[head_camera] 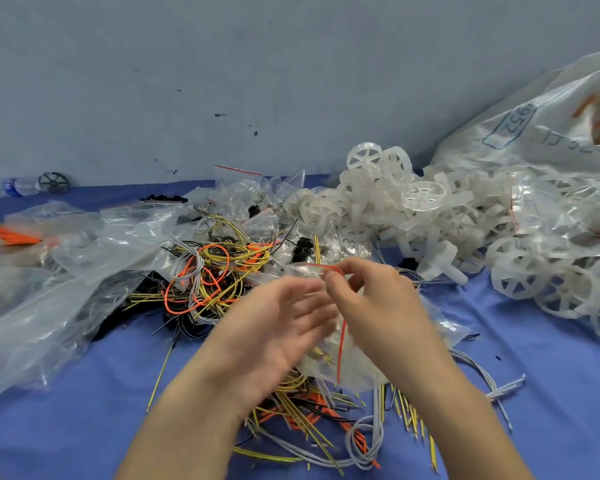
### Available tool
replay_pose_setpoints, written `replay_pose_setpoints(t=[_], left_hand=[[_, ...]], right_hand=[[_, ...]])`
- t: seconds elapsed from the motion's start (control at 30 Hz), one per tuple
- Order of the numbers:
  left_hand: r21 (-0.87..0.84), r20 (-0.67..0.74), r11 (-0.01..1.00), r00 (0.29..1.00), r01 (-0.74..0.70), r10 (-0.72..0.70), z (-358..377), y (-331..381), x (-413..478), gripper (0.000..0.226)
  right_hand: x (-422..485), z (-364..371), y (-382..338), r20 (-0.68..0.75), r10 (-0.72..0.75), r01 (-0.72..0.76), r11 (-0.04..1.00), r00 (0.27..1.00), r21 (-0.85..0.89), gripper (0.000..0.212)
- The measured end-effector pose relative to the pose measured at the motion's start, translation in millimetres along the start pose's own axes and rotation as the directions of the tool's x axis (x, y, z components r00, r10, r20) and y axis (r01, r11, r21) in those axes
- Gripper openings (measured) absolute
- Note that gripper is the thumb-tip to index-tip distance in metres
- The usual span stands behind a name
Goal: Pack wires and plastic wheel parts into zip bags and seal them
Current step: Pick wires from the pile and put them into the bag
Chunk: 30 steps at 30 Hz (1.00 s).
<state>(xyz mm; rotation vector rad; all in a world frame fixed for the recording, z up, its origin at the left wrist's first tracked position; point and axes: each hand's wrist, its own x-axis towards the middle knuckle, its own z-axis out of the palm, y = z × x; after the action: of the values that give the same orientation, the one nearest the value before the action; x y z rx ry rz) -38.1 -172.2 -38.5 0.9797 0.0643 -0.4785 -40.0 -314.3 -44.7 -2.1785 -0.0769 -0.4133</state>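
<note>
A small clear zip bag (352, 362) with a red seal line hangs between my hands above the blue table. My right hand (374, 306) pinches the bag's top edge near the red strip. My left hand (278, 323) is blurred, its fingers spread against the bag's left side. Small parts show faintly inside the bag. Loose yellow, orange, grey and black wires (208, 271) lie tangled behind my hands, and more wires (326, 420) lie under them. A heap of translucent white plastic wheels (423, 209) sits at the back right.
Crumpled clear plastic bags (59, 282) cover the left of the blue table (84, 427). Empty zip bags (243, 188) are piled at the back centre. A large printed sack (541, 126) leans at the far right. A grey wall stands behind.
</note>
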Motion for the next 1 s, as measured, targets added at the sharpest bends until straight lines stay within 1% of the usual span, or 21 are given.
replay_pose_setpoints(t=[0.03, 0.07, 0.1, 0.17, 0.2, 0.27, 0.3, 0.33, 0.37, 0.4, 0.43, 0.5, 0.6, 0.67, 0.73, 0.83, 0.93, 1.0], left_hand=[[0.162, -0.083, 0.983, 0.992, -0.085, 0.1, -7, 6, -5, 0.03], [0.326, -0.15, 0.934, 0.967, -0.147, 0.205, -15, 14, -10, 0.026], [0.462, -0.207, 0.867, 0.928, -0.185, 0.309, -24, 20, -15, 0.025], [0.691, -0.268, 0.698, 0.83, -0.188, 0.49, -44, 27, -22, 0.025], [0.775, -0.266, 0.612, 0.796, -0.159, 0.544, -53, 28, -24, 0.024], [0.881, -0.231, 0.464, 0.775, -0.09, 0.588, -66, 25, -23, 0.023], [0.924, -0.207, 0.38, 0.773, -0.047, 0.599, -70, 23, -22, 0.022], [0.962, -0.175, 0.273, 0.771, 0.001, 0.613, -73, 21, -20, 0.023], [0.986, -0.139, 0.16, 0.763, 0.047, 0.632, -74, 19, -18, 0.023], [0.994, -0.111, 0.072, 0.754, 0.084, 0.648, -74, 17, -16, 0.023], [0.994, -0.095, 0.022, 0.748, 0.108, 0.657, -73, 15, -14, 0.022], [0.991, -0.091, -0.016, 0.764, 0.131, 0.639, -73, 12, -11, 0.02], [0.977, -0.126, -0.075, 0.821, 0.201, 0.557, -74, 5, -7, 0.015], [0.965, -0.139, -0.116, 0.834, 0.235, 0.535, -75, 2, -6, 0.016], [0.968, -0.144, -0.096, 0.824, 0.233, 0.548, -76, 1, -5, 0.016], [0.968, -0.191, -0.033, 0.817, 0.249, 0.545, -77, 4, -5, 0.022], [0.957, -0.237, -0.018, 0.812, 0.291, 0.534, -75, 3, -5, 0.032], [0.953, -0.245, -0.015, 0.798, 0.303, 0.55, -73, 0, -5, 0.033]], right_hand=[[0, 1, 0, -0.013, -0.01, 0.01, 1.0, 1.0, -0.001, 0.017], [-1, 1, -1, -0.026, -0.018, 0.018, 1.0, 0.999, 0.003, 0.017], [0, 1, -1, -0.035, -0.021, 0.022, 1.0, 0.999, 0.01, 0.016], [1, -1, 1, -0.054, -0.015, 0.016, 0.999, 0.998, 0.03, 0.017], [4, -3, 2, -0.069, -0.006, 0.009, 0.999, 0.998, 0.042, 0.017], [8, -6, 4, -0.092, 0.012, -0.007, 0.998, 0.996, 0.063, 0.018], [9, -6, 5, -0.098, 0.017, -0.01, 0.998, 0.995, 0.07, 0.019], [11, -6, 5, -0.1, 0.018, -0.01, 0.997, 0.995, 0.074, 0.019], [12, -6, 5, -0.099, 0.016, -0.008, 0.997, 0.995, 0.08, 0.019], [13, -5, 6, -0.095, 0.012, -0.004, 0.996, 0.995, 0.09, 0.02], [13, -5, 6, -0.088, 0.007, 0.002, 0.995, 0.996, 0.099, 0.02], [15, -4, 6, -0.074, -0.002, 0.01, 0.994, 0.997, 0.109, 0.02], [17, -5, 7, -0.079, -0.015, 0.026, 0.99, 0.997, 0.136, 0.019], [18, -6, 8, -0.086, -0.024, 0.035, 0.99, 0.996, 0.14, 0.019], [19, -6, 8, -0.081, -0.033, 0.044, 0.989, 0.996, 0.14, 0.02], [19, -6, 9, -0.074, -0.032, 0.042, 0.99, 0.997, 0.135, 0.02], [19, -5, 8, -0.069, -0.03, 0.038, 0.991, 0.997, 0.128, 0.02], [18, -5, 9, -0.069, -0.029, 0.038, 0.991, 0.997, 0.125, 0.02]])
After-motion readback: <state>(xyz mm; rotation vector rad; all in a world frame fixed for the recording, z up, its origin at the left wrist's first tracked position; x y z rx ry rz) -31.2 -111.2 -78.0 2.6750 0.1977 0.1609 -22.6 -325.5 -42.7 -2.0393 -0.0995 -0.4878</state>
